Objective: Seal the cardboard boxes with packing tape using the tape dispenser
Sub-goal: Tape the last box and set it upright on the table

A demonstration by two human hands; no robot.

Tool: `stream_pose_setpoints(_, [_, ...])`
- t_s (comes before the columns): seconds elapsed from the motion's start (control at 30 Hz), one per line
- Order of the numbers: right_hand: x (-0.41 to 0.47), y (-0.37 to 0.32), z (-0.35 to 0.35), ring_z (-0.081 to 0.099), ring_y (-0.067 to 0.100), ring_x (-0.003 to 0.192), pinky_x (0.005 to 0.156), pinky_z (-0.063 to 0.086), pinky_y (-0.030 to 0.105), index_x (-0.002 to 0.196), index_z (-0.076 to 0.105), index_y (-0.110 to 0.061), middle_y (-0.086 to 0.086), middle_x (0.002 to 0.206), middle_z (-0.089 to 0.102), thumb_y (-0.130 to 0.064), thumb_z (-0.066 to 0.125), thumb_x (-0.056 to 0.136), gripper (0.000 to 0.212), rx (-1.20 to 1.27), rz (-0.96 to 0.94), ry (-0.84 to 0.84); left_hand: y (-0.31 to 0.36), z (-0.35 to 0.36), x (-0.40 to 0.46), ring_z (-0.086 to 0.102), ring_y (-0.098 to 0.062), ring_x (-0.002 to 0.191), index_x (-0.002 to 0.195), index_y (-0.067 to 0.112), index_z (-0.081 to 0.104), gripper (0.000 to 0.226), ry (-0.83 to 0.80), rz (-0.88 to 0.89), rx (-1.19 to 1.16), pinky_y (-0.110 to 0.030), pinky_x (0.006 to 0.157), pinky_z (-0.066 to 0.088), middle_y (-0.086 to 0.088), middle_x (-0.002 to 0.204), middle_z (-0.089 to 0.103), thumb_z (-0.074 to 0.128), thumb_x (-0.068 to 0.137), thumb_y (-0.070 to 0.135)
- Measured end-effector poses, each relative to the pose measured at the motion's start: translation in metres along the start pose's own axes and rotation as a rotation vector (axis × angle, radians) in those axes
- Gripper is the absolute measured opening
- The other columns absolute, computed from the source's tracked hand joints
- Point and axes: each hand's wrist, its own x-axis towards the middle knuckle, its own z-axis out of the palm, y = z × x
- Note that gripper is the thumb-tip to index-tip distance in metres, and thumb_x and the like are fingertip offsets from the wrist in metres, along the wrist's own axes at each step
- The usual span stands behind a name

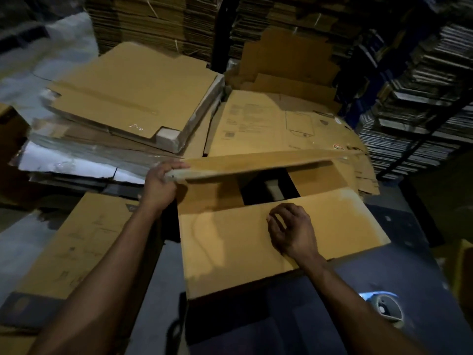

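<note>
A brown cardboard box stands in front of me with its top partly closed. Its near flap lies flat, and my right hand rests on that flap with loosely curled fingers, holding nothing. My left hand grips the left end of the far flap, which is raised and tilted over a dark gap into the box. A tape dispenser with a roll of tape lies on the dark floor at the lower right, apart from both hands.
Flattened cartons are piled behind the box to the left and more lie behind it. Another flat carton lies at the left. Tall stacks of cardboard line the back and right.
</note>
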Motion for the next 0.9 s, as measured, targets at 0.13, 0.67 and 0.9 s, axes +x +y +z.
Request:
stream_pose_setpoints(0.13, [0.004,0.001,-0.01,0.052,0.029,0.115,0.091,0.048,0.053,0.128,0.061,-0.017,0.007,0.126,0.053,-0.021,0.073,0.089,0.041,0.005,0.102,0.184,-0.02,-0.008,-0.03,0.048,-0.019,0.143,0.113,0.027,0.077,0.06,-0.059,0.089,0.288,-0.024,0.117,0.04,-0.005,0.152,0.056,0.057,0.083,-0.021])
stream_pose_setpoints(0.67, [0.103,0.097,-0.046,-0.006,0.044,0.155,0.12,0.0,0.069,0.16,0.018,-0.04,0.01,0.172,-0.003,-0.088,0.023,0.09,0.085,-0.346,0.43,-0.236,-0.036,0.05,-0.097,0.019,-0.02,0.158,0.163,0.006,0.029,0.072,0.024,-0.027,0.452,-0.039,0.126,0.028,-0.002,0.173,0.01,0.06,0.104,0.036])
stream_pose_setpoints(0.9, [0.088,0.123,-0.061,0.038,0.055,0.129,0.106,0.032,0.069,0.147,0.035,-0.038,0.021,0.149,0.035,-0.087,0.018,0.089,0.078,-0.444,0.637,-0.373,-0.037,0.045,-0.07,0.015,-0.015,0.155,0.158,0.005,0.039,0.054,-0.005,0.039,0.515,-0.037,0.124,0.025,-0.007,0.172,0.011,0.053,0.107,0.016])
